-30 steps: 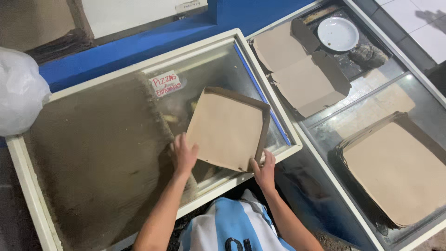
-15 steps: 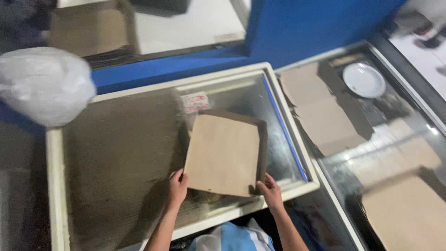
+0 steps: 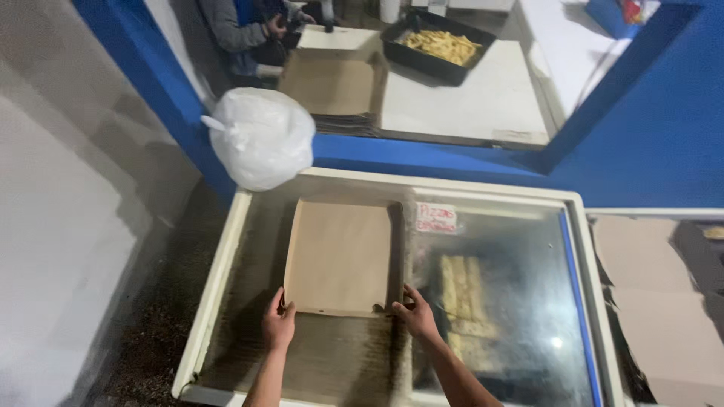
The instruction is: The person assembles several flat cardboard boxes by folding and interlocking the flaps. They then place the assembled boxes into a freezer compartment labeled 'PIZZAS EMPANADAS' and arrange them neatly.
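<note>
Hands grip the near edge of a flat cardboard box [image 3: 341,256]: left hand [image 3: 278,325] on its left corner, right hand [image 3: 413,312] on its right corner. Box lies on the glass lid of a chest freezer [image 3: 528,301], below a white bag [image 3: 262,136].

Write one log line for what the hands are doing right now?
left hand: holds near edge of cardboard box | right hand: grips box's near right corner | box: flat on chest freezer lid | white bag: behind
</note>
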